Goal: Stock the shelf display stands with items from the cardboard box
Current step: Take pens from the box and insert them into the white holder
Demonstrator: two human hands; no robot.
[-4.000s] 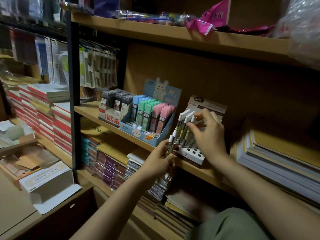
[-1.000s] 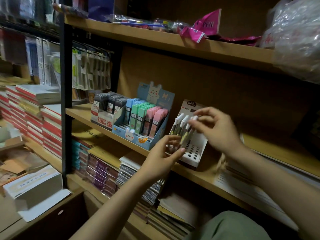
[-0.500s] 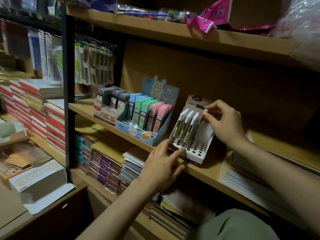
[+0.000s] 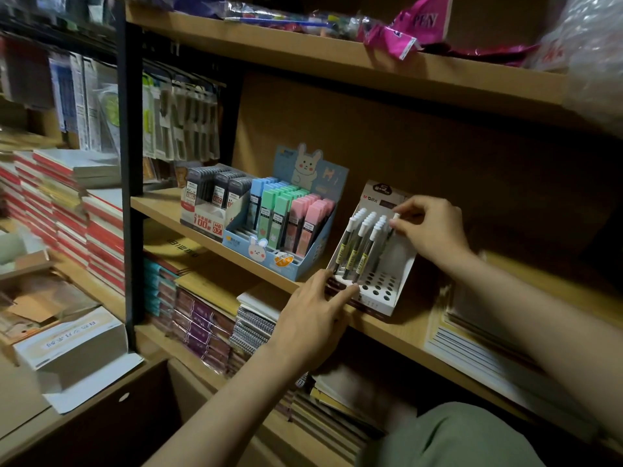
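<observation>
- The right hand (image 4: 429, 230) is held at the upper right of the white display stand (image 4: 387, 291); the white cap of one pen (image 4: 395, 218) is pinched between thumb and forefinger
- The left hand (image 4: 312, 318) is laid against the front left corner of the stand, fingers nearly straight and pressed on the front edge; nothing is gripped
- The stand is set on the middle wooden shelf (image 4: 161, 207), tilted back, with a perforated base; three rows of white-capped pens (image 4: 359, 244) are seated in the holes on the left side, while the holes on the right are unfilled
- Just left of the stand, a blue rabbit-printed display box (image 4: 313, 176) is placed, filled with blue, green and pink lead cases (image 4: 286, 214)
- Further left, touching that box, a white box of dark lead cases (image 4: 215, 193) is positioned
- An open white cardboard box (image 4: 70, 345) is located well apart at lower left, on a lower surface
- Stacked notebooks (image 4: 202, 318) are stored beneath the shelf
- A pink packet (image 4: 418, 25) is seen on the shelf above
</observation>
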